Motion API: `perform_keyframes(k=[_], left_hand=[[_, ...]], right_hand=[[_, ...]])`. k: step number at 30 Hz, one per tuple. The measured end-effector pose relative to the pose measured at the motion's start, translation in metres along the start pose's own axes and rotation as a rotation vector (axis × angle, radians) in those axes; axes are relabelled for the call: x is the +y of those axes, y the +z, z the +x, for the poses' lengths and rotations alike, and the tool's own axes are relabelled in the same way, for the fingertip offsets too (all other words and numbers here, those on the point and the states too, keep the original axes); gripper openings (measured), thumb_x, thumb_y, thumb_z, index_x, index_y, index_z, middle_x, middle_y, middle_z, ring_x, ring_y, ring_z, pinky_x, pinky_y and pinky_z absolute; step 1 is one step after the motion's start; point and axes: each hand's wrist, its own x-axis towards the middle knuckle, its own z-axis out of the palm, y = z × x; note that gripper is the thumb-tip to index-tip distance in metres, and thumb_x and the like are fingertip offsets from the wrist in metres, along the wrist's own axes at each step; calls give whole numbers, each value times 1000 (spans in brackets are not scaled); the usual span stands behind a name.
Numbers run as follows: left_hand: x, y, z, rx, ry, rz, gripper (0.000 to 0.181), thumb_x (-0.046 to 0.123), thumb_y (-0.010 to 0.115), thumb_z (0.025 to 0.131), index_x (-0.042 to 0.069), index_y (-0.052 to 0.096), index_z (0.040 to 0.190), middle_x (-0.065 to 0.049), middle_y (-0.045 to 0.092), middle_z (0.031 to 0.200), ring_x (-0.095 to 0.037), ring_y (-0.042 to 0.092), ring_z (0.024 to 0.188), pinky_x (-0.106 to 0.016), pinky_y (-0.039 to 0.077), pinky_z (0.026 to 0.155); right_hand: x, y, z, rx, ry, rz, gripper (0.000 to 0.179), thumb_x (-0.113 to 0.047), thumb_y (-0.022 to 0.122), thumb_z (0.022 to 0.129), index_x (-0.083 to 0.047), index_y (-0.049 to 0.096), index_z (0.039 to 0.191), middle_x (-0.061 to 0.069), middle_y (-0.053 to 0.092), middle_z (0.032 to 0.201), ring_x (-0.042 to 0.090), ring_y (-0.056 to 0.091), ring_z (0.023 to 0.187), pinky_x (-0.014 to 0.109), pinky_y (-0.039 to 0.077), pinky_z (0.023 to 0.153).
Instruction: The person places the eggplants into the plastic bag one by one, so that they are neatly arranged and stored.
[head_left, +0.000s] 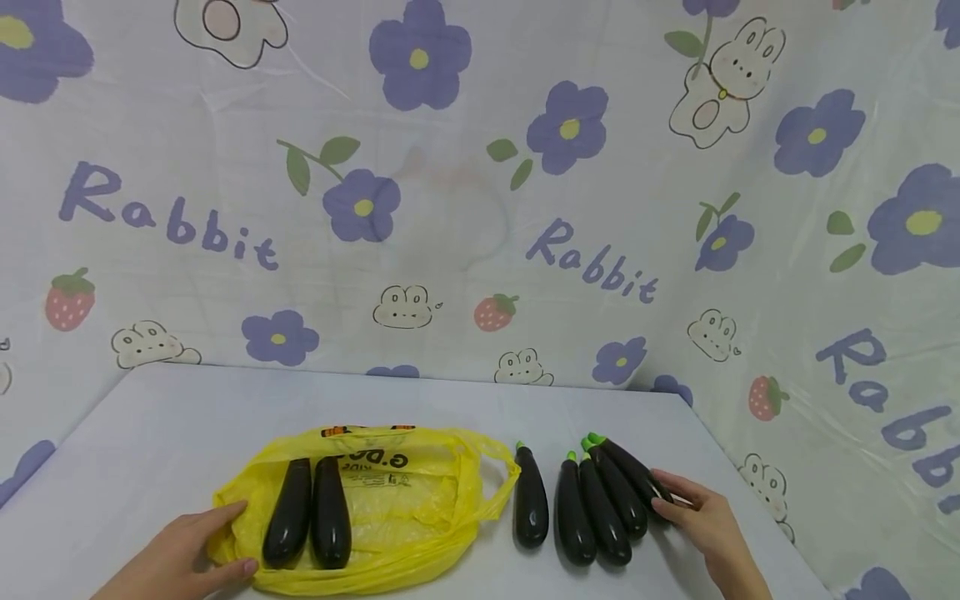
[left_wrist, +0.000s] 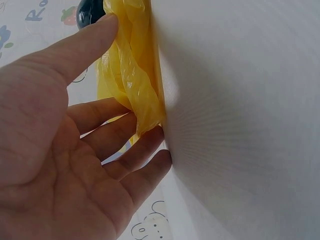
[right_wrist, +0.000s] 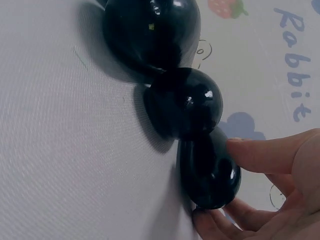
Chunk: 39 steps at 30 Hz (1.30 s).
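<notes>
A yellow plastic bag [head_left: 405, 508] lies with its mouth facing me, and two eggplants [head_left: 287, 517] lie side by side inside it. At the bag's left end is my left hand [head_left: 187, 546], its thumb and fingers around the bunched plastic [left_wrist: 132, 75]. Right of the bag, several dark eggplants [head_left: 576, 517] with green stem ends lie on the table. My right hand [head_left: 701, 512] grips the rightmost eggplant [head_left: 626, 467] near its rounded end, the thumb on one side and fingers on the other. In the right wrist view that eggplant [right_wrist: 207, 170] touches its neighbour [right_wrist: 187, 102].
The white table [head_left: 187, 417] runs back to a printed curtain [head_left: 450, 250] with rabbits and flowers, which also hangs along the right side. A bag handle loop [head_left: 498, 467] reaches toward the nearest loose eggplant [head_left: 531, 504].
</notes>
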Motion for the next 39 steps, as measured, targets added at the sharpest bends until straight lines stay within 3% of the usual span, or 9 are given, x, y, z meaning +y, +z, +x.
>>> perform_keyframes(k=[12,16,29,33,39], left_hand=[[-1,2,2,-14,2,-11,88,51,75,83,-10,45,139,-26,56,126,-44,52,114,-64,43,95],[-3,2,2,-15,15,-10,87,49,74,84,-11,45,139,-28,55,127,-47,51,115,-65,42,96],[-1,0,1,4,16,15,89,51,75,82,-10,45,139,-29,54,128,-48,51,116,-65,43,96],[-2,0,1,6,17,11,87,50,75,83,-10,45,139,-28,55,127,-46,52,115,-65,42,95],[-4,0,1,4,14,-1,85,49,74,84,-9,46,139,-25,57,126,-43,53,112,-66,42,95]], right_hand=[[4,-3,-2,-15,41,-12,49,-16,76,89,-6,61,134,25,44,143,44,39,133,57,38,106],[3,-3,-1,-27,55,6,51,-17,76,89,-7,59,136,25,41,145,45,32,136,59,34,108],[3,-1,-2,-8,63,8,52,-16,76,88,-8,59,137,25,38,149,45,32,137,58,33,109],[1,0,-2,0,61,7,51,-14,76,88,-7,60,136,25,40,148,42,36,134,56,36,108],[0,1,-1,4,83,30,51,-11,76,88,-5,59,136,26,39,147,44,30,138,59,31,110]])
